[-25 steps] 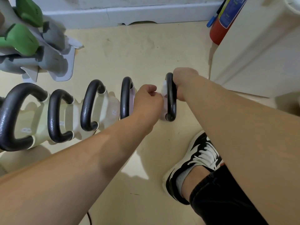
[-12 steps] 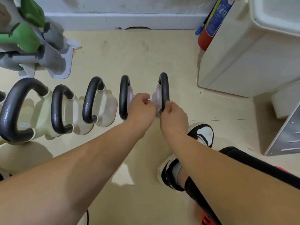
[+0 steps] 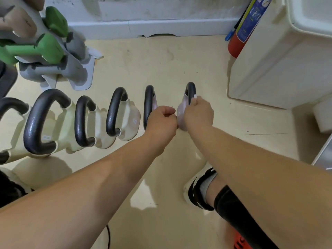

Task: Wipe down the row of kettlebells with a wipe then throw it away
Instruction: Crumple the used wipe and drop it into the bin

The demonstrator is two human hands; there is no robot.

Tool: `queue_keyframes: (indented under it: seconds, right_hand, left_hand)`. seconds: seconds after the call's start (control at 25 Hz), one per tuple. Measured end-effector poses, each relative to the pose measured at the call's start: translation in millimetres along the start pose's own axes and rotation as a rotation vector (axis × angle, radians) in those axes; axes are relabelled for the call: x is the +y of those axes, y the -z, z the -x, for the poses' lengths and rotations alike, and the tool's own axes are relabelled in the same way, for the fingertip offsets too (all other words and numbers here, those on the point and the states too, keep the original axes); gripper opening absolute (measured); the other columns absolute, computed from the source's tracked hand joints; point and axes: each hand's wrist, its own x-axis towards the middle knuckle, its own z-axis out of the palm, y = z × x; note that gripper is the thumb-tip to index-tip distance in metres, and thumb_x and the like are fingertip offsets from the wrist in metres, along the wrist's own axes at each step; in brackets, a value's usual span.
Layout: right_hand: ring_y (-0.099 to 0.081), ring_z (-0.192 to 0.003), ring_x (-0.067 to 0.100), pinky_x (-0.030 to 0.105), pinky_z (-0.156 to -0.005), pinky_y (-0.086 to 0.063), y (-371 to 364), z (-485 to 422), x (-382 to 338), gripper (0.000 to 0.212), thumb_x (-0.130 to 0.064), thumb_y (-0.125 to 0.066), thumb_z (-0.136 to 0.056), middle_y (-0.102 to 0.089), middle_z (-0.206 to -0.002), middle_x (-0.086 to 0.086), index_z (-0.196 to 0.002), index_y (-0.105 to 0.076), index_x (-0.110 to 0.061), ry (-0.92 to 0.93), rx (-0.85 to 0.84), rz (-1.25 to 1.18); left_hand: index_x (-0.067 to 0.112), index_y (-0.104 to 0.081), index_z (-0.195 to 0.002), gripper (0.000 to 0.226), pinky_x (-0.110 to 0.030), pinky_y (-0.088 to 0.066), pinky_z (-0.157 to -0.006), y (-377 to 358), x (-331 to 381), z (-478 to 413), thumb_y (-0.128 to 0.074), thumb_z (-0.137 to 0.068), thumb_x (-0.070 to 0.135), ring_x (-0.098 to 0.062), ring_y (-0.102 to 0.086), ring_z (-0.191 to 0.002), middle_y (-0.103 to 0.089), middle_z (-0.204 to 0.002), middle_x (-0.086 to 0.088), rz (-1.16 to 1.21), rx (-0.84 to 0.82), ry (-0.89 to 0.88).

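We see a pale cream floor (image 3: pixel 161 65) running back to a white skirting board, with a big white cabinet (image 3: pixel 280 60) standing at the right. The row of kettlebells (image 3: pixel 84 121) runs across the floor from the left edge towards the middle, all with black handles: cream bodies on the left, two pink ones at the right end. A grey rack (image 3: pixel 71 69) at the upper left carries green dumbbells (image 3: pixel 34 49). A red fire extinguisher (image 3: pixel 239 38) stands against the cabinet's far corner. Lower right, a black-and-white sneaker (image 3: pixel 199 191) rests flat on the floor.

Both our bare arms reach to the right end of the row. Our right hand (image 3: pixel 197 114) is curled round the near side of the handle of the last pink kettlebell (image 3: pixel 182 112), with the white wipe (image 3: pixel 194 97) pressed under the fingers; only a small corner of it peeks out above the knuckles. Our left hand (image 3: pixel 161 121) is balled into a loose fist between the two pink kettlebells, just beside the last one's body. It may be touching that body, but we cannot tell whether it holds anything.
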Motion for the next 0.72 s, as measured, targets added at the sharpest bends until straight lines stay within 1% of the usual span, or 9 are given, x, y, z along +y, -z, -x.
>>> queue_keyframes:
  seconds: [0.04,0.12,0.2,0.28,0.32,0.4,0.52,0.6,0.72]
  right_hand:
    - [-0.054,-0.087,0.028,0.030,-0.072,-0.035,0.8,11.0,7.4,0.030,-0.022,-0.035,-0.106,-0.058,-0.092,0.007,-0.113,-0.059,-0.006,0.016,-0.016,0.022]
    - [-0.051,-0.072,0.024,0.028,-0.063,-0.035,10.3,29.2,17.4,0.022,-0.023,-0.041,-0.103,-0.051,-0.075,0.001,-0.089,-0.055,-0.013,-0.013,-0.092,0.057]
    - [-0.053,-0.062,0.025,0.028,-0.057,-0.042,23.6,34.0,8.5,0.022,-0.022,-0.049,-0.098,-0.050,-0.069,0.004,-0.078,-0.051,-0.014,-0.166,-0.144,0.051]
    - [-0.068,-0.083,0.036,0.039,-0.073,-0.059,31.5,40.6,-14.6,0.016,-0.019,-0.052,-0.098,-0.063,-0.088,0.015,-0.099,-0.059,-0.005,-0.356,-0.238,-0.090]
    - [-0.068,-0.095,0.038,0.043,-0.079,-0.060,35.7,44.7,-29.6,0.018,-0.016,-0.052,-0.099,-0.065,-0.104,0.020,-0.110,-0.059,-0.004,-0.377,-0.302,-0.159]
    - [-0.064,-0.095,0.033,0.041,-0.077,-0.059,46.7,50.9,-61.9,0.021,-0.009,-0.052,-0.095,-0.064,-0.120,0.022,-0.114,-0.060,-0.004,-0.260,-0.394,-0.192]
    - [-0.062,-0.081,0.029,0.043,-0.088,-0.059,79.6,62.8,-104.5,0.016,-0.006,-0.053,-0.089,-0.068,-0.100,0.024,-0.081,-0.066,-0.007,-0.085,-0.466,-0.103]
    - [-0.066,-0.083,0.027,0.049,-0.097,-0.056,104.5,63.5,-121.3,0.025,-0.019,-0.047,-0.096,-0.074,-0.103,0.021,-0.087,-0.069,-0.012,-0.064,-0.626,-0.113]
    - [-0.072,-0.085,0.033,0.049,-0.095,-0.056,136.3,52.2,-139.9,0.048,-0.046,-0.036,-0.102,-0.071,-0.097,0.014,-0.104,-0.066,-0.009,-0.086,-0.737,-0.019]
  left_hand:
    - [0.020,-0.062,-0.125,0.029,-0.047,-0.061,-0.088,0.3,0.7,1.8,-0.050,-0.100,0.011,-0.019,-0.069,-0.082,-0.069,-0.092,0.004,0.003,-0.002,0.006]
    - [0.020,-0.062,-0.123,0.029,-0.047,-0.061,-0.089,2.0,1.0,6.8,-0.049,-0.099,0.010,-0.020,-0.068,-0.082,-0.068,-0.092,0.003,-0.004,-0.010,0.014]
    - [0.020,-0.063,-0.122,0.030,-0.048,-0.060,-0.091,5.5,1.6,13.4,-0.048,-0.098,0.010,-0.024,-0.071,-0.089,-0.068,-0.097,0.002,-0.029,-0.023,0.016]
    - [0.023,-0.064,-0.115,0.029,-0.049,-0.059,-0.094,11.1,4.8,22.4,-0.049,-0.095,0.009,-0.028,-0.071,-0.098,-0.069,-0.107,-0.004,-0.038,-0.032,0.008]
    - [0.025,-0.064,-0.111,0.027,-0.049,-0.058,-0.095,13.3,8.6,27.4,-0.051,-0.093,0.010,-0.027,-0.070,-0.098,-0.070,-0.110,-0.007,-0.032,-0.036,-0.008]
    - [0.030,-0.064,-0.109,0.023,-0.048,-0.059,-0.093,18.5,23.3,39.1,-0.057,-0.091,0.018,-0.022,-0.071,-0.097,-0.072,-0.107,-0.004,-0.015,-0.037,-0.078]
    - [0.033,-0.065,-0.114,0.020,-0.043,-0.060,-0.089,31.4,56.8,50.4,-0.064,-0.094,0.032,-0.019,-0.072,-0.096,-0.074,-0.103,0.003,0.025,-0.008,-0.234]
    - [0.032,-0.066,-0.113,0.018,-0.039,-0.060,-0.085,39.7,81.8,60.2,-0.066,-0.095,0.035,-0.017,-0.072,-0.092,-0.074,-0.101,0.004,-0.012,0.001,-0.306]
    - [0.030,-0.069,-0.101,0.011,-0.045,-0.062,-0.083,42.7,112.7,69.1,-0.067,-0.091,0.026,-0.021,-0.074,-0.084,-0.075,-0.091,-0.001,-0.050,0.037,-0.378]
